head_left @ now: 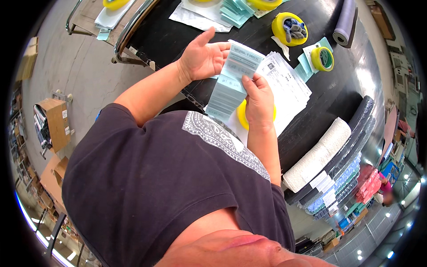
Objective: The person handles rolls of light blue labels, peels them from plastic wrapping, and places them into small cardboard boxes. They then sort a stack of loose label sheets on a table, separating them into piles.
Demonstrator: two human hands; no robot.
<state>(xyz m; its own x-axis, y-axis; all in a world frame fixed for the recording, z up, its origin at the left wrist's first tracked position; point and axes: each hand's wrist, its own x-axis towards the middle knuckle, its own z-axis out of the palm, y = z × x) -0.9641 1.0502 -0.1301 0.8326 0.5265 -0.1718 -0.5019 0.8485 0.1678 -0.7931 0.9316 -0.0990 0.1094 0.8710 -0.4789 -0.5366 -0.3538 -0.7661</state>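
My right hand (259, 99) pinches a long light-blue printed slip (232, 82) by its right edge, thumb on top. The slip has fold lines across it and hangs over the near edge of the black table. My left hand (203, 57) is open, thumb raised and fingers stretched toward the slip's upper left edge; whether the fingertips touch it I cannot tell. Under and beside my right hand lies a stack of white printed sheets (287, 82). A yellow tape roll (242, 115) on the sheets is partly hidden by my right wrist.
On the black table (178, 33) a large yellow tape roll (278, 33) holds grey gloves (294, 30) in its core. A smaller tape roll (322, 59) rests on blue slips. A rolled grey mat (344, 24) lies at the far right, and fabric rolls (318, 155) stand nearer. A cart (95, 20) stands left.
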